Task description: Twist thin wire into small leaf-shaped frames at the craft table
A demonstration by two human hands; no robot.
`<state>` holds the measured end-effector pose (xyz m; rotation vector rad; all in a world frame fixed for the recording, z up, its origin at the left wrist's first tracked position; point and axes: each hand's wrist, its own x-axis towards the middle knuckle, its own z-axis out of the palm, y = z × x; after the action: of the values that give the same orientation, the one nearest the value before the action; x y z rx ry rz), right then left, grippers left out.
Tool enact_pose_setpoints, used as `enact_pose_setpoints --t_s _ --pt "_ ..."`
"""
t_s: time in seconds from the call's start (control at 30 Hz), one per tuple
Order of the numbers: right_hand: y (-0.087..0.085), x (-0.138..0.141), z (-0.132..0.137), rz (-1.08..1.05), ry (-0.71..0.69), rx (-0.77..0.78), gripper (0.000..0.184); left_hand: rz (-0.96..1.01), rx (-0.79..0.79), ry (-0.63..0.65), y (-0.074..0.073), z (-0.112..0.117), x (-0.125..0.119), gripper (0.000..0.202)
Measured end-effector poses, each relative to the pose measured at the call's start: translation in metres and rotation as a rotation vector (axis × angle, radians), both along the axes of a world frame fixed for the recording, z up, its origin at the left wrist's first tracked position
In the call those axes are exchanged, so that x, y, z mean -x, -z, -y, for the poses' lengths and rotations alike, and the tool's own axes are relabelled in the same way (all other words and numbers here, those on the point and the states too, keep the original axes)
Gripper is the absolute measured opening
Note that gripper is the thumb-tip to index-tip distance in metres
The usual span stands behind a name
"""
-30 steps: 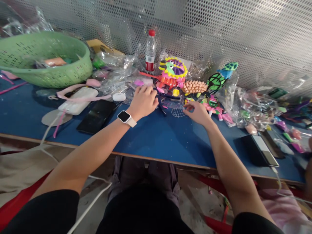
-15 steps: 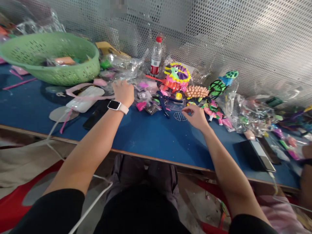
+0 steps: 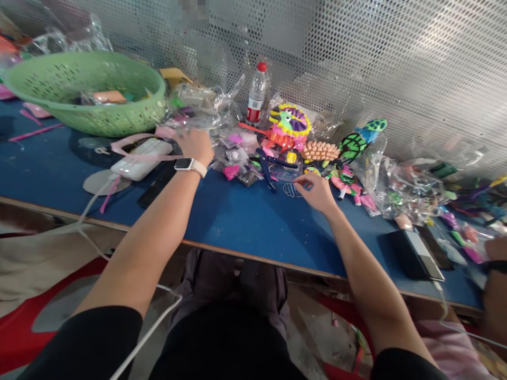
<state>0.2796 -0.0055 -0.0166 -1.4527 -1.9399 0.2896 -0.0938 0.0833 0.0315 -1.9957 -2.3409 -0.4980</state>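
Observation:
My left hand (image 3: 197,143), a watch on its wrist, reaches into a heap of clear plastic bags (image 3: 200,108) beside the green basket (image 3: 85,95); its fingers are smeared by motion and partly hidden. My right hand (image 3: 317,191) rests on the blue table (image 3: 245,221), its fingers pinched at the edge of a small white mesh disc (image 3: 292,190). Dark blue pliers (image 3: 267,163) and bright clay pieces lie between the two hands.
A water bottle (image 3: 256,100), a colourful clay bird (image 3: 290,121), a spiky orange piece (image 3: 320,151) and a green turtle (image 3: 354,141) stand at the back. A white power bank (image 3: 140,158), a dark phone (image 3: 156,186) and a black box (image 3: 412,247) lie on the table.
My left hand has moved left and away from the pliers into the plastic bags near the basket. My right hand has stayed at the mesh disc.

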Motion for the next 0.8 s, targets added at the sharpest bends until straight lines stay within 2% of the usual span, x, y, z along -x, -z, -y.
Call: enact_pose_setpoints --t_s 0.17,0.37,0.57,0.8 --pt "0.0003 -0.0004 -0.0006 -0.008 -0.007 0.005 0.016 0.061 0.018 -0.033 0.0032 -0.0101 0.0046 0.042" --pt "-0.0001 0.0002 -0.0003 -0.011 -0.019 -0.004 0.015 0.02 0.075 -0.013 0.0035 -0.0092 0.003 0.052" --pt "0.0006 -0.0009 -0.001 -0.011 -0.017 -0.005 0.015 0.086 0.096 -0.016 0.0037 -0.0102 0.0015 0.052" --pt "0.0003 -0.0003 -0.0009 -0.009 -0.01 0.014 0.015 0.063 0.079 -0.028 0.0041 -0.0125 0.005 0.053"
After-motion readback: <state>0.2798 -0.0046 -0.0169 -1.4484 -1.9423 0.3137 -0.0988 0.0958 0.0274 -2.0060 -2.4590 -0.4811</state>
